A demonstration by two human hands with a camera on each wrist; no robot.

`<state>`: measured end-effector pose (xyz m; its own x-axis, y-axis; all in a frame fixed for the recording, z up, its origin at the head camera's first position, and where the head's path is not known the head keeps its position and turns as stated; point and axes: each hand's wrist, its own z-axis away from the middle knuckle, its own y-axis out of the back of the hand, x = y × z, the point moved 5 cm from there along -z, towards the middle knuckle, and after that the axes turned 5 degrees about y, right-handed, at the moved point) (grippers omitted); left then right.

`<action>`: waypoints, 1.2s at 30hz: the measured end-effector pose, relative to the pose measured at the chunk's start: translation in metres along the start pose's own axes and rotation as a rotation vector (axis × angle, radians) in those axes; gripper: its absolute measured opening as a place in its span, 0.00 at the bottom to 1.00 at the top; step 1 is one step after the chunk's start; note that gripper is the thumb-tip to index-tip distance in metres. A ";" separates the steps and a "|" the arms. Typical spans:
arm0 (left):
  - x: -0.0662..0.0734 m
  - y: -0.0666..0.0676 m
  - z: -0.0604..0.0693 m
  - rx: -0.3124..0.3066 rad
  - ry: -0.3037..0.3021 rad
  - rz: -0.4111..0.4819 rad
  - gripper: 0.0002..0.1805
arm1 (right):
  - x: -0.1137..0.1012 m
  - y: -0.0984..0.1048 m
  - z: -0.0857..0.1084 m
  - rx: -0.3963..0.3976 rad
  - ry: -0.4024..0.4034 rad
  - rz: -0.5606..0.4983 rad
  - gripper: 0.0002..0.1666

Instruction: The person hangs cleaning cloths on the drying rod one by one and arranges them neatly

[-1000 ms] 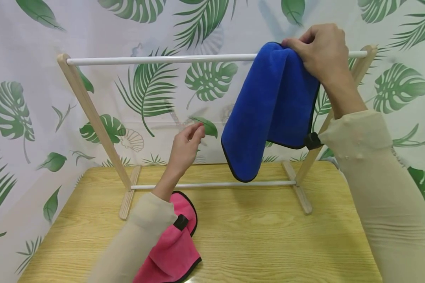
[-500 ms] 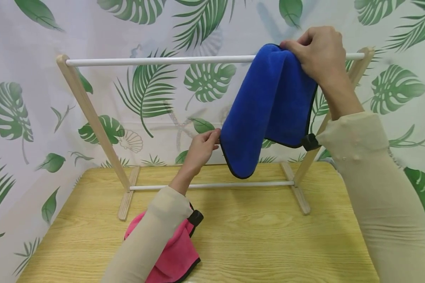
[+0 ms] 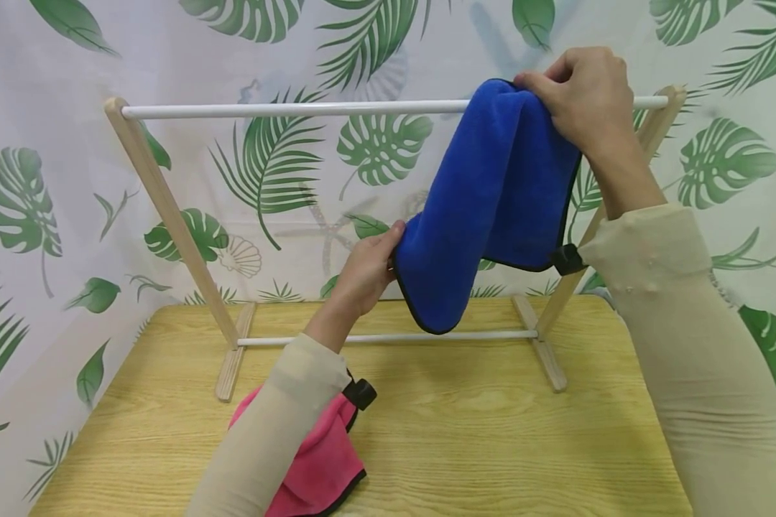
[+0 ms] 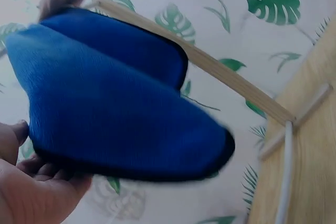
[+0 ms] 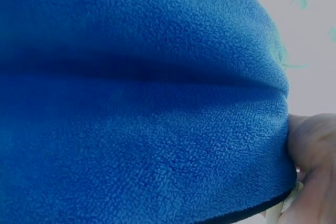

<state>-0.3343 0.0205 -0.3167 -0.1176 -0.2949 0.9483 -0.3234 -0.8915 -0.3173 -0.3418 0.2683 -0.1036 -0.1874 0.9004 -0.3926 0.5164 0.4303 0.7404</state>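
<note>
A blue cloth (image 3: 465,201) with black edging hangs in folds in front of the rack's white top bar (image 3: 284,110). My right hand (image 3: 588,97) pinches its upper edge at bar height; in the right wrist view the fleecy cloth (image 5: 147,145) fills most of the picture beside the thumb. Lower down, my left hand (image 3: 365,269) holds the cloth's left edge between thumb and fingers. The left wrist view shows that hand (image 4: 39,182) at the cloth's black border, fingers behind it and partly hidden.
A pink cloth (image 3: 323,459) with black edging lies on the wooden table (image 3: 478,438), partly under my left forearm. The rack's wooden posts (image 3: 168,215) stand on feet, joined low by a white bar (image 3: 440,336). A leaf-patterned sheet (image 3: 284,266) hangs behind.
My left hand has moved right and up to the blue cloth's left edge, taken hold of it, and pulled it slightly leftward. The right hand stays nearly still.
</note>
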 end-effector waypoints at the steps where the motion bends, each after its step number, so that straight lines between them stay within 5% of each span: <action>1: 0.004 0.000 0.001 0.011 -0.015 0.037 0.24 | 0.000 0.000 0.000 0.001 0.001 0.000 0.36; 11: 0.046 0.005 0.016 0.101 -0.193 0.132 0.13 | 0.000 0.000 -0.002 0.001 0.006 -0.003 0.36; 20: 0.072 0.013 0.040 0.305 -0.190 -0.084 0.25 | 0.000 0.000 -0.001 0.007 0.011 -0.003 0.36; 29: 0.102 0.005 0.055 0.212 -0.378 0.042 0.22 | 0.002 0.002 -0.002 0.006 0.003 -0.002 0.36; 36: 0.126 0.009 0.063 0.196 -0.440 0.078 0.18 | 0.001 0.001 -0.002 0.013 0.011 -0.001 0.36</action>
<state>-0.2933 -0.0461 -0.1996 0.2875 -0.4429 0.8492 -0.1411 -0.8965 -0.4199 -0.3431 0.2693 -0.1020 -0.1969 0.9008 -0.3870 0.5267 0.4302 0.7331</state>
